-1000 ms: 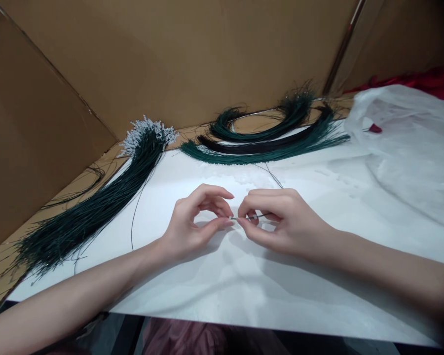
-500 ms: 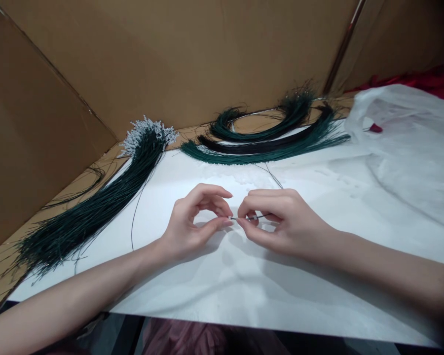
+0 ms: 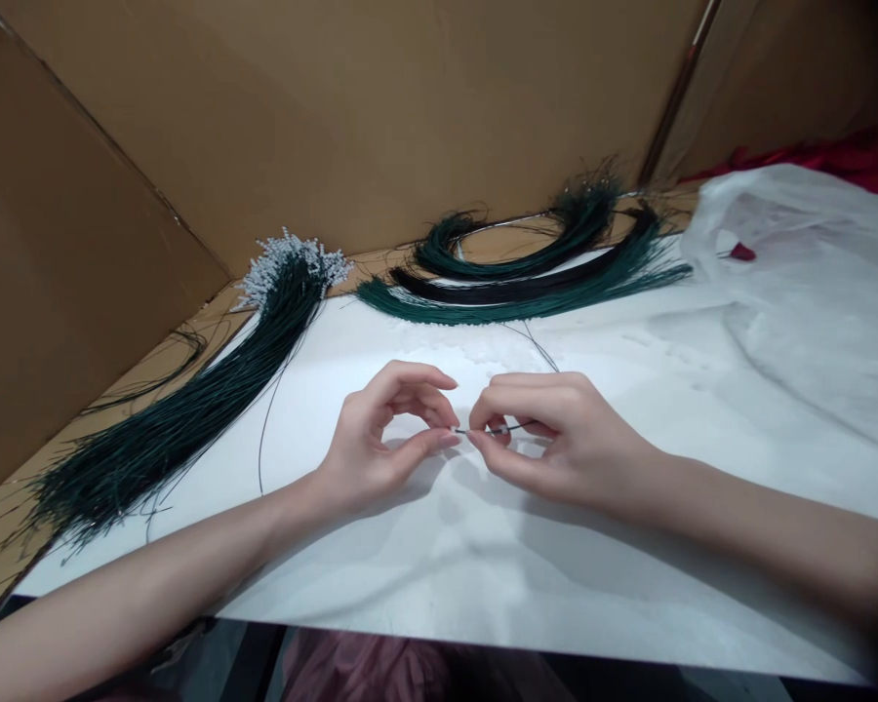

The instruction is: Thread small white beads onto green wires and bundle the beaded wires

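Over the white tabletop, my left hand (image 3: pixel 380 434) is closed in a pinch, thumb and fingertips on a small white bead (image 3: pixel 455 429) at the end of a thin dark wire (image 3: pixel 519 426). Just to its right, my right hand (image 3: pixel 556 429) pinches that same wire, which runs out between its fingers. Another small white piece shows on the wire inside the right hand's curl. The fingertips of both hands almost meet. Beyond the left hand lies a long bundle of dark green wires (image 3: pixel 219 390), its far ends tipped with clustered white beads (image 3: pixel 289 258).
Curved bundles of green and black wires (image 3: pixel 519 302) lie along the back of the white board (image 3: pixel 410 575). A translucent plastic bag (image 3: pixel 812 302) with a small red piece (image 3: pixel 741 253) covers the right side. Cardboard walls (image 3: pixel 380 107) enclose the back; red fabric (image 3: pixel 834 161) sits behind the bag.
Almost nothing differs. Both hands keep their pinch on the bead and wire, with only a tiny shift.
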The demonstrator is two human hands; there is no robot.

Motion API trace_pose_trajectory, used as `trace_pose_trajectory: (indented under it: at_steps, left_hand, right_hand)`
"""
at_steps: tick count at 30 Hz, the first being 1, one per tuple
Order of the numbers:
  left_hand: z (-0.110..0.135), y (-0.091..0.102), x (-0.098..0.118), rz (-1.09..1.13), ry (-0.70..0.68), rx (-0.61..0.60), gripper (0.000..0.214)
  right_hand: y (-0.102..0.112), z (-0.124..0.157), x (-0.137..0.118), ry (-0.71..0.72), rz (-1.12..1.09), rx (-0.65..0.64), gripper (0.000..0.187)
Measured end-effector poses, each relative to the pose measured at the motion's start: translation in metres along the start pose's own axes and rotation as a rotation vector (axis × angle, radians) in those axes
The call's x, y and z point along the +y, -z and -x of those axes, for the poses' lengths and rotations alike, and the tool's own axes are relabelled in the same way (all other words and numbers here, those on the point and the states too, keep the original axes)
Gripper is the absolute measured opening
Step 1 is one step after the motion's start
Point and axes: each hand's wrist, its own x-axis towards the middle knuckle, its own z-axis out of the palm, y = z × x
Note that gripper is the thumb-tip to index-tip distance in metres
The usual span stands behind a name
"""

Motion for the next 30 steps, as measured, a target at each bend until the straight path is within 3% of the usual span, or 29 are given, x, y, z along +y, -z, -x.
trace_pose_trajectory:
  at_steps: [22, 30]
  left_hand:
    - [0.0008, -0.0018, 0.0006, -0.051, -0.042, -0.032, 0.043]
    - [0.0011, -0.0018, 0.0018, -0.071, 0.008, 0.001, 0.041]
  right_hand:
    - [-0.003, 0.0015, 0.002, 0.042, 0.006, 0.007, 0.011]
    - [-0.0017, 0.0017, -0.0023, -0.028, 0.005, -0.001, 0.011]
